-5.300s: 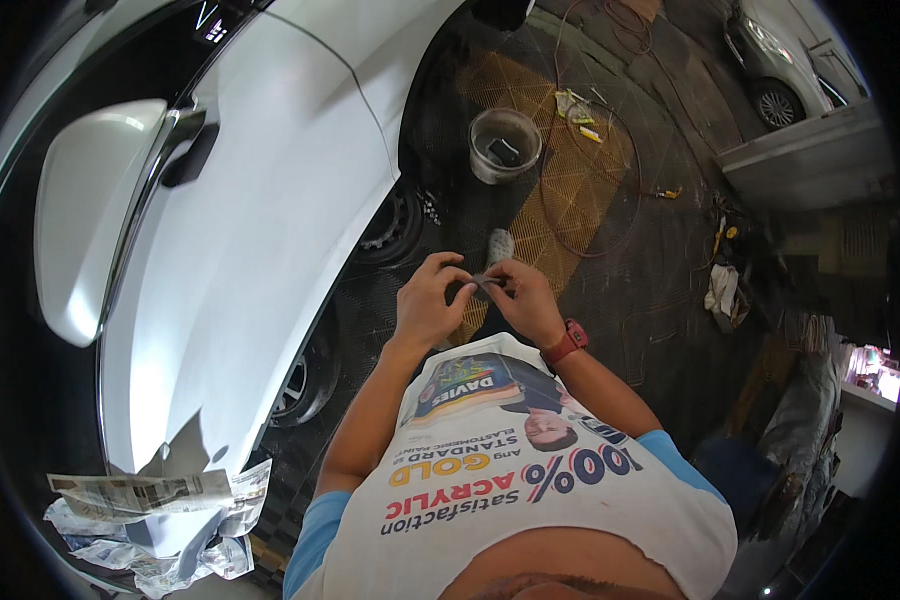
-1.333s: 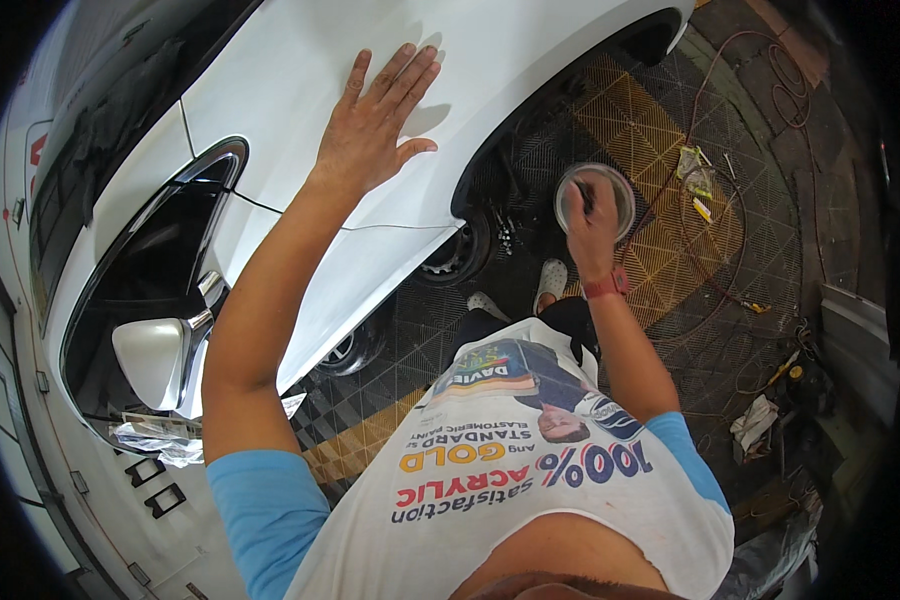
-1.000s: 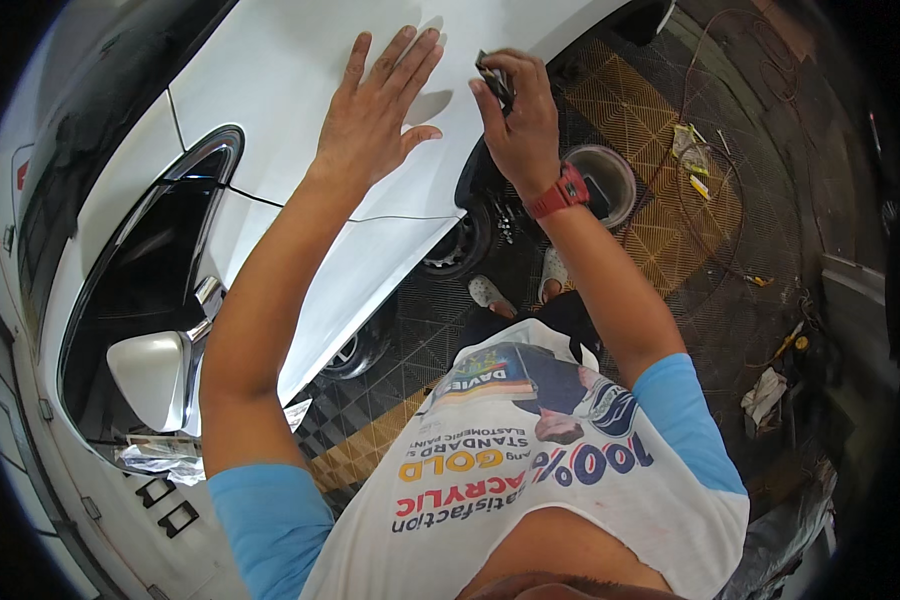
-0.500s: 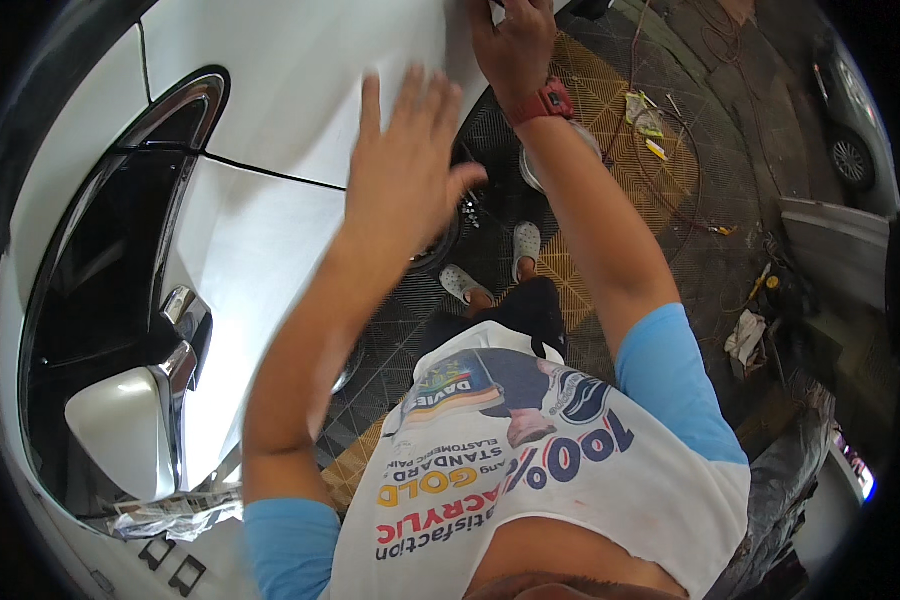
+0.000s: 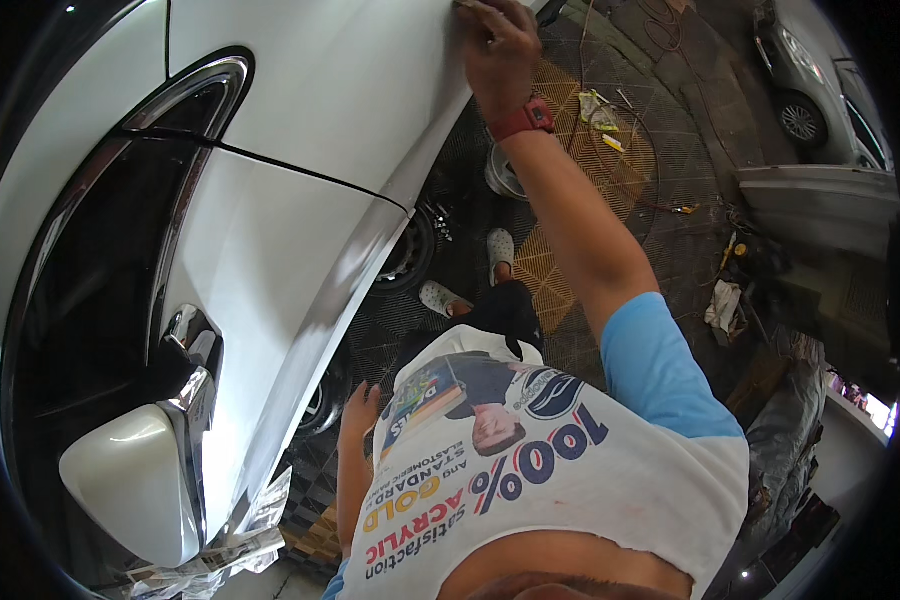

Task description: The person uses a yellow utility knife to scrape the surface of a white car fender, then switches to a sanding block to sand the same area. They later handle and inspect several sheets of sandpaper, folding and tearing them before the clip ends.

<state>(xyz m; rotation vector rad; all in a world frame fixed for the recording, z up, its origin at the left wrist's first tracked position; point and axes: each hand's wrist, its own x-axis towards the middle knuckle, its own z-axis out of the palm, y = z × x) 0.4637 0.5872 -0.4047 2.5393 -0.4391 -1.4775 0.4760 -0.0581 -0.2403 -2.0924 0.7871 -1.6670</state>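
My right hand [image 5: 502, 48], with a red watch [image 5: 520, 120] on its wrist, reaches to the top of the view. Its fingers are bent and pressed together at the edge of a white car's body panel [image 5: 340, 80]. Whatever may lie under the fingertips is hidden. Down beside my shirt hangs my left hand [image 5: 359, 410], fingers loosely stretched out and nothing seen in it. It is apart from the car's lower side. The white side mirror [image 5: 125, 480] and dark side window [image 5: 80, 290] are at the left.
Wheels [image 5: 405, 255] lie low beside the car, and a round bucket [image 5: 503, 172] stands below my right wrist. A hose [image 5: 656, 160] and yellow items [image 5: 612, 143] lie on the patterned floor. Crumpled masking paper [image 5: 260, 530] hangs near the mirror. Another car [image 5: 805, 90] is at the far right.
My left hand has left the panel's front and dropped to my side. My right hand stays at the panel's edge with fingers bent. The view has shifted, showing more of the car's side.
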